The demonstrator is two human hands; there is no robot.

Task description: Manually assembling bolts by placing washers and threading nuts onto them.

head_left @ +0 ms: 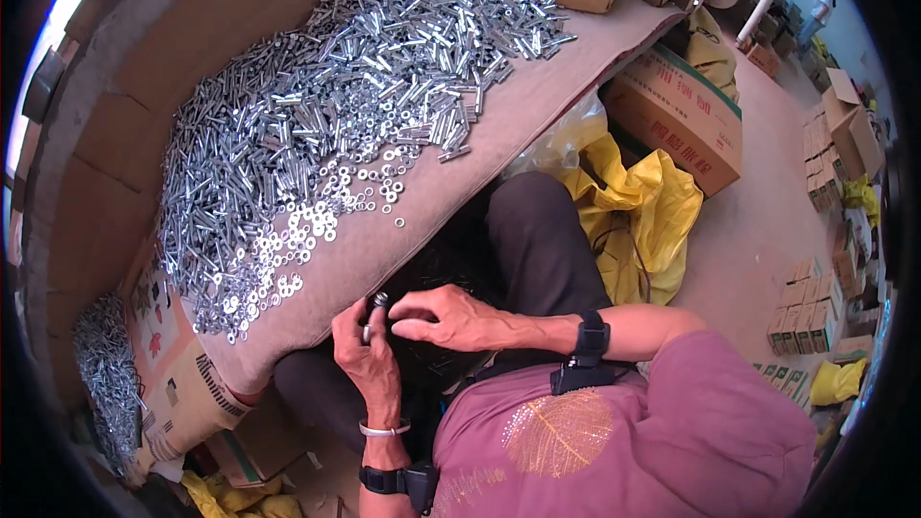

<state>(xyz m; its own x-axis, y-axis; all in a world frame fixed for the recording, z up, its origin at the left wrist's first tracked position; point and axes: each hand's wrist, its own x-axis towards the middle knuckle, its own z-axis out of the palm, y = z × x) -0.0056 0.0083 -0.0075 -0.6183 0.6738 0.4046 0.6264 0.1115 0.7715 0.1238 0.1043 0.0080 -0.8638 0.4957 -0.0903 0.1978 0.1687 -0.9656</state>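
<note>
Near my lap, in front of the padded surface's edge, my left hand (366, 350) is closed with its fingers round a small metal bolt (381, 299). The bolt's round end shows above the fingertips; its shank is hidden in the grip. A ring is on one finger. Close on the right, my right hand (449, 318) reaches toward the bolt with thumb and fingers bent and parted. Nothing shows between them. Beyond both hands lies a large heap of silver metal anchor bolts (317, 115), with loose washers (312, 221) spread along its near side.
A brown padded cover (384, 240) lies under the heap, with a cardboard wall (106, 144) behind it. Right of my knee are a yellow plastic bag (662, 221) and a carton (676, 115). Small boxes (806, 317) stand farther right. A person (821, 8) stands far back.
</note>
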